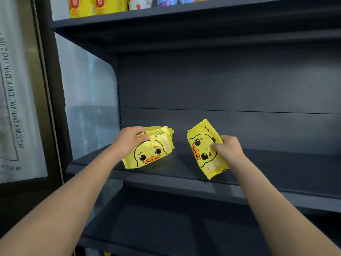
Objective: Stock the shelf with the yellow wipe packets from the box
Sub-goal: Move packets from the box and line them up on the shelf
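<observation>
head view: two hands (132, 139) (227, 147), two yellow packets (149, 156) (200, 150)

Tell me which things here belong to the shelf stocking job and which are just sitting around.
Job: left hand gripping yellow duck packets at the dark shelf; right hand holding a tilted packet.
Just there: yellow packs and pastel goods on the top shelf; lettered glass door.

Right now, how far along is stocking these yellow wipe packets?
Early. Done: a small stack of yellow duck-print wipe packets lies on the dark grey metal shelf, though the left hand grips it. In hand: the right hand holds one more yellow packet, tilted, not yet set down. Left: most of the shelf is bare; box out of view.
</observation>
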Tool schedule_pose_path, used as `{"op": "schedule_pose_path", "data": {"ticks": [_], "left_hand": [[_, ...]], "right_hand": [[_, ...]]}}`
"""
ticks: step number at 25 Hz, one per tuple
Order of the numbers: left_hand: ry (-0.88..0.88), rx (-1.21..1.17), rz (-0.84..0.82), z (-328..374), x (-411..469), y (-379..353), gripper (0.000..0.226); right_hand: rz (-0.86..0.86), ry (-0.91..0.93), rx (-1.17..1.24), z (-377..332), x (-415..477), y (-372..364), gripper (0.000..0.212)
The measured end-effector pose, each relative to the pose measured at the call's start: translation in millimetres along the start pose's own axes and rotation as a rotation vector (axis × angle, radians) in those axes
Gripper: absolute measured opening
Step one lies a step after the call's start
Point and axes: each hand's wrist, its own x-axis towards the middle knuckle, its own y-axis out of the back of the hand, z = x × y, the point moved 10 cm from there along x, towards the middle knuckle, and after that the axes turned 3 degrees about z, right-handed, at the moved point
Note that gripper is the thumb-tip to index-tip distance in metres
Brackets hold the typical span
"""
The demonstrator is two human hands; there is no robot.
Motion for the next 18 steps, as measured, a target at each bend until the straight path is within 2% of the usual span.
{"op": "schedule_pose_path", "data": {"ticks": [2,7,11,18], "left_hand": [[-0.052,0.023,-0.038,-20,28,-10,0.009],[-0.212,0.100,-0.207,-60,94,-46,0.026],[-0.346,0.072,-0.356,-79,134,-82,0.032],[-0.474,0.162,-0.403,-90,154,-130,0.030]], "right_hand": [[0.016,0.000,-0.015,-8,17,-25,0.015],[0.112,-0.043,-0.051,-18,59,-76,0.005],[0.198,-0.107,-0.067,-19,80,-105,0.004],[0.299,-0.167,-0.121,-10,85,-113,0.003]]}}
